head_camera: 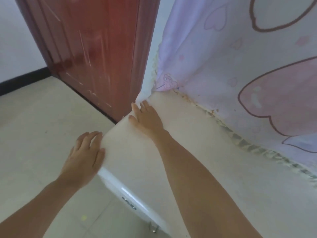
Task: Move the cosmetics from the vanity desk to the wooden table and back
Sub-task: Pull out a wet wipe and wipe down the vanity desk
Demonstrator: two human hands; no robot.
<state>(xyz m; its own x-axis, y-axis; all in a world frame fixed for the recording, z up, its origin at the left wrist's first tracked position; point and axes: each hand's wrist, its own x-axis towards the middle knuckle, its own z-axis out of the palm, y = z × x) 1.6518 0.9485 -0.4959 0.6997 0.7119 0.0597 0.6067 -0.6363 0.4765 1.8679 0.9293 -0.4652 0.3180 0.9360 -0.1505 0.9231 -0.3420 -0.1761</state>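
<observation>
Now, watch that glossy white bench [133, 160]: the left hand [85, 152] sits right on its edge, mid-left of frame, and could slip off if leaned on. The right hand [147, 117] lies flat at the far corner, beside the lilac cartoon-print cloth [240, 48]. Both hands' fingers [92, 137] are straight, slightly apart, gripping nothing. No cosmetics in view, so none near either hand.

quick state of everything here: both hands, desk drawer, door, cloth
left hand, open, fingers straight, at the white desk's left edge
right hand, open, flat on the desk top near the far corner
drawer, looks shut
door, blurred, cannot tell if shut
cloth, hanging behind the desk, bunched at the corner
</observation>
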